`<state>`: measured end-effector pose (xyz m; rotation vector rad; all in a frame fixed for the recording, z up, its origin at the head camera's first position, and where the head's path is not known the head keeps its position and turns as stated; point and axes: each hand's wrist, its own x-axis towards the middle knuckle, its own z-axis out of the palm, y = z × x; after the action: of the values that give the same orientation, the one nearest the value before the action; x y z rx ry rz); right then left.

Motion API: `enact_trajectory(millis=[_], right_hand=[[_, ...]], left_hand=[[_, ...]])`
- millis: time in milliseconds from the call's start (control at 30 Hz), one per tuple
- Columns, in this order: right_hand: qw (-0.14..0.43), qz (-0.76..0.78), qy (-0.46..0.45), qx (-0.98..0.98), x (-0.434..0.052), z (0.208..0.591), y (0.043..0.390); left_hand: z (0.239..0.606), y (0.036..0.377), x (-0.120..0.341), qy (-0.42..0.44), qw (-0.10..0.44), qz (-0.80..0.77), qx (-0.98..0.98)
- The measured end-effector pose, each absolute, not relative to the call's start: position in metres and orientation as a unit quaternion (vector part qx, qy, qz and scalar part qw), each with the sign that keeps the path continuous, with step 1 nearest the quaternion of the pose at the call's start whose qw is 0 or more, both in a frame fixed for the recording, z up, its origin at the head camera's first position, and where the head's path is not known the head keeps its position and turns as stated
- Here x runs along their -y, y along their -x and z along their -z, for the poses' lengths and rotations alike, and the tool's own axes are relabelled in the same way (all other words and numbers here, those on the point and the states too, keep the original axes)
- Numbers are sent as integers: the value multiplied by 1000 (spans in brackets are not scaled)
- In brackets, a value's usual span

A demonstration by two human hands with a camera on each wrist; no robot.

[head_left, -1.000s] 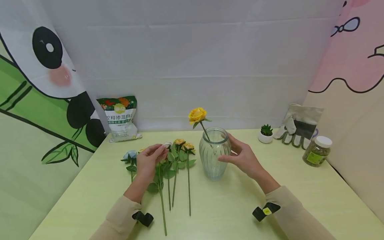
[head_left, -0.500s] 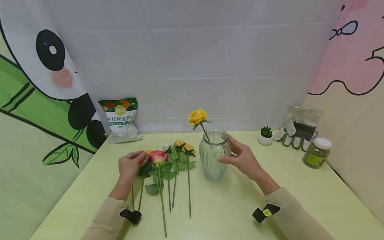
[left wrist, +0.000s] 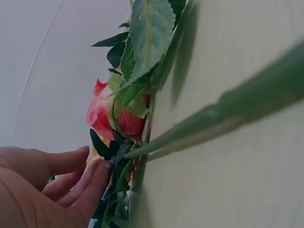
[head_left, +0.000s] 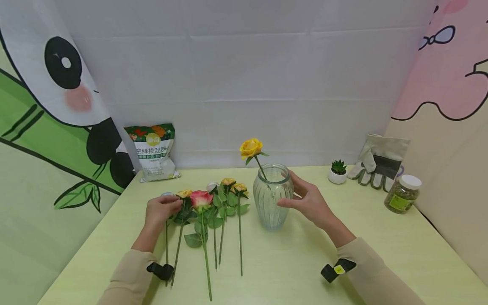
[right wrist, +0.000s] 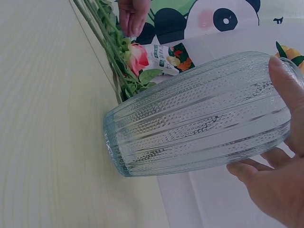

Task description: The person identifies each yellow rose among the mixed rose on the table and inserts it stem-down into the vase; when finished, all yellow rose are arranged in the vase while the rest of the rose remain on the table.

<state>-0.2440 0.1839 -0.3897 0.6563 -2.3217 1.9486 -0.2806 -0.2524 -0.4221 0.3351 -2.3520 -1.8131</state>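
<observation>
My right hand (head_left: pixel 306 199) holds a clear ribbed glass vase (head_left: pixel 272 207), thumb on the near side and fingers round its far right side. The vase stands upright with one yellow rose (head_left: pixel 250 148) leaning left out of its mouth. My left hand (head_left: pixel 160 212) is at the left of a row of artificial flowers, beside another yellow rose (head_left: pixel 184 193). In the left wrist view, its thumb and fingers (left wrist: pixel 97 183) are apart, fingertips by dark green leaves (left wrist: pixel 114 149). A pink-red rose (head_left: pixel 201 198) lies just right. A pale blue flower (head_left: pixel 167 194) is mostly hidden behind the left hand.
Further flowers, a white one (head_left: pixel 212 186) and yellow ones (head_left: pixel 239 187), lie between the pink-red rose and the vase. A fertilizer bag (head_left: pixel 154 152) stands back left. At right are a potted succulent (head_left: pixel 337 171), gloves (head_left: pixel 381 163) and a lidded jar (head_left: pixel 403 194).
My left hand has moved left and down, away from the white flower and past the pink-red rose to the left yellow rose. The right hand and vase stay in place.
</observation>
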Motion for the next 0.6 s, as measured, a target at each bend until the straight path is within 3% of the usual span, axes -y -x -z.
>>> enact_trajectory(millis=[233, 600], right_hand=[[20, -623, -207, 754, -184, 390, 244], [20, -625, -209, 752, -184, 390, 245]], left_hand=[[429, 281, 253, -89, 81, 490, 863], [436, 285, 254, -83, 32, 541, 837]])
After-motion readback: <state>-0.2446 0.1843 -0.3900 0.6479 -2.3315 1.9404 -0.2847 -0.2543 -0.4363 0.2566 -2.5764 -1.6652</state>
